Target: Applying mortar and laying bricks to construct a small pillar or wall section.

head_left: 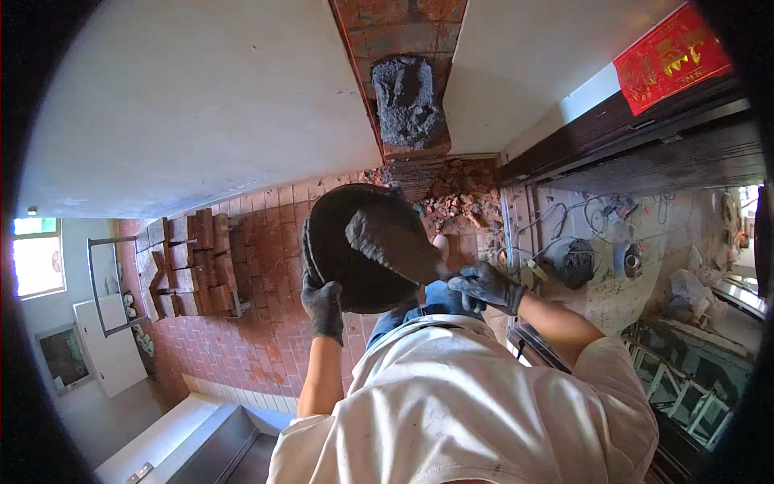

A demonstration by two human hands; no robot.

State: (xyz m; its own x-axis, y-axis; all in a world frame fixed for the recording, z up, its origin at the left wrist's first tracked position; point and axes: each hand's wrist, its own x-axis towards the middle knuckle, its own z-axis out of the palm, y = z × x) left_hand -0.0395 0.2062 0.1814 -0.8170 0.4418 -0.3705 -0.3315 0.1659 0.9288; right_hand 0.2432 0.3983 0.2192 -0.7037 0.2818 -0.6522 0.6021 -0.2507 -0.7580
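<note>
My left hand [324, 307], in a dark work glove, is closed on the rim of a round black bucket [320, 211]. My right hand [486, 288], gloved too, is closed around the handle of a trowel [423, 264]. The blade reaches over the bucket's mouth, and wet grey mortar [379, 235] shows along it. Whether all of that mortar lies on the blade or some is in the bucket, I cannot tell. Beyond the bucket stands a narrow brick pier [417, 150] with a thick, uneven bed of mortar [405, 101] on top.
Broken brick rubble [461, 202] lies at the pier's foot. To the left, stacked bricks [189, 264] sit on a metal-handled cart [95, 278] on red tiles. On the right are a dark doorframe [613, 137], another bucket [573, 262] and loose cable [562, 216].
</note>
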